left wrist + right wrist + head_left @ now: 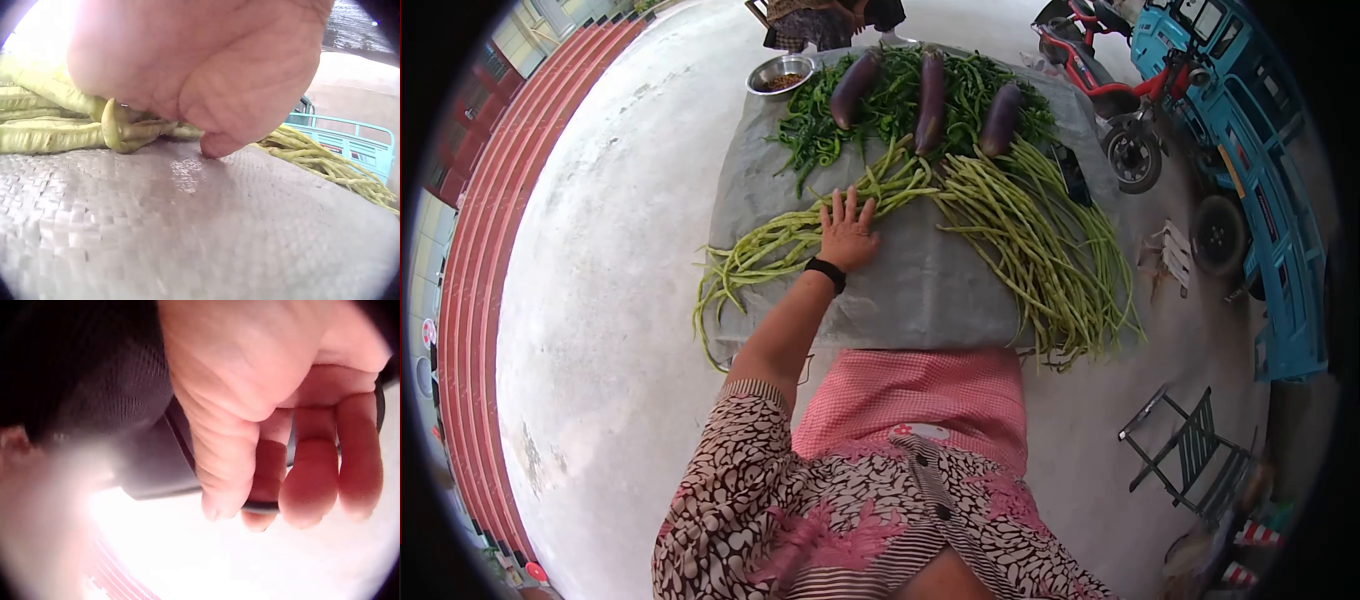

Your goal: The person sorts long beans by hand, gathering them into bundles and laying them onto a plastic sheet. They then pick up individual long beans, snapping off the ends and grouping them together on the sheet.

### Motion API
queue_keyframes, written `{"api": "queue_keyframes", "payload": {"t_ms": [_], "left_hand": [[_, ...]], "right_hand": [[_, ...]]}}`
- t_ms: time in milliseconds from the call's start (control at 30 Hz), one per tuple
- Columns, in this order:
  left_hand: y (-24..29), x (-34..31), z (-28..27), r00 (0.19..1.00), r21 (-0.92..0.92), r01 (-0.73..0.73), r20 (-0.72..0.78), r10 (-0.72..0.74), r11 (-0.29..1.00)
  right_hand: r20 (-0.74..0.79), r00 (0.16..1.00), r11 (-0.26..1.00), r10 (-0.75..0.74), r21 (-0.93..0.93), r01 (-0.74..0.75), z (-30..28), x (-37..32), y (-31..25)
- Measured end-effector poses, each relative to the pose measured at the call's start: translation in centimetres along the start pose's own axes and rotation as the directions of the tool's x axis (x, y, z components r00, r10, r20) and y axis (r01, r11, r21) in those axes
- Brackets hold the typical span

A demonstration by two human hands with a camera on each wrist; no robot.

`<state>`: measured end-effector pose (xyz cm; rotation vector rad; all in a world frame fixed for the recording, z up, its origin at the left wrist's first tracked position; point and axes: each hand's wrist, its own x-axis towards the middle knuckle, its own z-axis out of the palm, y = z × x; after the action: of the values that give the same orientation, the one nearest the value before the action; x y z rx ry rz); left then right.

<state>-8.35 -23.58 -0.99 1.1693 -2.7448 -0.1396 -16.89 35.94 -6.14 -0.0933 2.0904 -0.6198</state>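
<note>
My left hand (849,240), a dark band at its wrist, rests palm down with fingers spread at the edge of a row of long green beans (775,245) on the grey sheet-covered table. In the left wrist view its palm (200,69) hangs close over the woven sheet (187,231), thick pale-green bean pods (50,134) beside it. My right hand (275,419) is outside the head view. Its wrist view shows thumb and fingers bent around the edge of a smooth, dark-rimmed object (159,462), mostly hidden behind the hand; its kind does not show.
A larger bean bundle (1040,240) lies at the table's right. Three eggplants (931,105) lie on green peppers (815,125) at the back, by a metal bowl (780,74). A person (825,22) sits beyond. A folding stool (1195,450) and blue vehicle (1270,190) stand right.
</note>
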Motion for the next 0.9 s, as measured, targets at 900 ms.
{"api": "queue_keyframes", "payload": {"t_ms": [900], "left_hand": [[6.8, -4.2, -13.1, 0.929, -0.861, 0.238, 0.337, 0.155, 0.449]], "right_hand": [[-0.195, 0.661, 0.541, -0.725, -0.754, 0.371, -9.0, -3.8, -16.5]]}}
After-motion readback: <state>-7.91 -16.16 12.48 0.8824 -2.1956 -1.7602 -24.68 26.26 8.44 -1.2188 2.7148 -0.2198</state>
